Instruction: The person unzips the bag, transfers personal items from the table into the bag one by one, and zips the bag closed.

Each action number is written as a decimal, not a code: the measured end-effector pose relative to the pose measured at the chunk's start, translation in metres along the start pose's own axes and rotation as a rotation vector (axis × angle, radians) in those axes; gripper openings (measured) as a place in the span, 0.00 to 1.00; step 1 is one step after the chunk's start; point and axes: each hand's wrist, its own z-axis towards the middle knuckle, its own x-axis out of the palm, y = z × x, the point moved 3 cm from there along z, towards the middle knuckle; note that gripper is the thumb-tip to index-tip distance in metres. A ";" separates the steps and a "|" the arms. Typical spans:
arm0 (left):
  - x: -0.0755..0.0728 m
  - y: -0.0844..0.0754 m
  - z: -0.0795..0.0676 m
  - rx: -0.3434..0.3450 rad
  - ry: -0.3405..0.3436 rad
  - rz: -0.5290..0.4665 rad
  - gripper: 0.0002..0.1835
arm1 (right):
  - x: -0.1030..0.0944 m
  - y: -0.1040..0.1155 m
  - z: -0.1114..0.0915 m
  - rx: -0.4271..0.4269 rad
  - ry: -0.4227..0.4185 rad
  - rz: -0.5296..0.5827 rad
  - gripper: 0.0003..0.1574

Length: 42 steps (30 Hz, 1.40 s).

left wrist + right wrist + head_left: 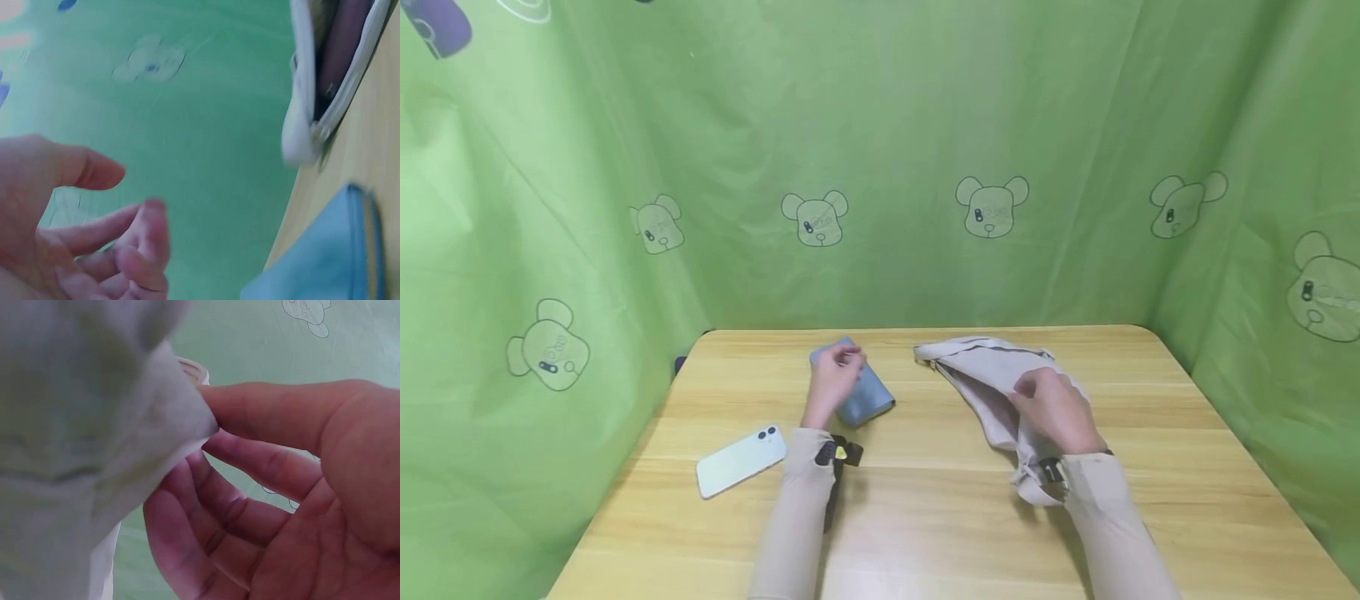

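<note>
A pale grey cloth bag, with a zip along its mouth, lies at the right of the table. My right hand pinches an edge of the bag's fabric between thumb and fingers, and the mouth gapes; in the right wrist view the bag fills the left side. My left hand hovers over a blue wallet, fingers loosely bent. Nothing is between that hand's thumb and fingers in the left wrist view, where the wallet lies apart from it. Inside the bag, a dark purplish lining shows.
A white phone lies camera side up at the left of the wooden table, near my left sleeve. Green curtains with bear-head prints hang behind the table and at both sides.
</note>
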 end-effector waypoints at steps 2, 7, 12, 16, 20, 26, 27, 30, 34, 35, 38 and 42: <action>-0.012 0.007 0.003 -0.056 -0.083 0.005 0.20 | 0.000 -0.001 0.000 0.002 0.000 -0.001 0.17; -0.028 0.026 0.007 -0.161 -0.194 0.060 0.27 | 0.001 -0.002 0.000 0.010 0.005 -0.002 0.16; -0.031 0.043 0.008 -0.222 -0.174 0.139 0.36 | 0.000 -0.003 -0.001 0.015 0.013 -0.002 0.17; -0.029 0.056 0.006 -0.276 -0.098 0.218 0.39 | 0.001 -0.003 0.000 0.016 0.018 -0.004 0.17; -0.025 0.067 0.005 -0.308 -0.039 0.278 0.29 | 0.001 -0.003 -0.001 0.018 0.017 -0.008 0.17; -0.019 0.072 0.004 -0.328 0.026 0.354 0.22 | 0.001 -0.002 -0.001 0.021 0.018 -0.009 0.16; -0.019 0.072 0.003 -0.324 0.032 0.362 0.23 | 0.000 -0.001 -0.001 0.021 0.021 -0.010 0.16; -0.018 0.071 0.001 -0.307 0.038 0.378 0.26 | 0.000 -0.001 -0.001 0.027 0.025 -0.012 0.15; -0.016 0.070 -0.002 -0.302 0.036 0.407 0.30 | 0.000 0.000 0.000 0.030 0.028 -0.014 0.15; -0.016 0.070 -0.003 -0.299 0.034 0.421 0.31 | 0.000 0.000 0.000 0.027 0.025 -0.015 0.15; -0.016 0.070 -0.003 -0.295 0.032 0.452 0.32 | 0.000 0.000 0.000 0.022 0.015 -0.016 0.14; -0.015 0.071 -0.002 -0.285 0.045 0.459 0.33 | 0.000 0.000 0.000 0.012 0.004 -0.016 0.14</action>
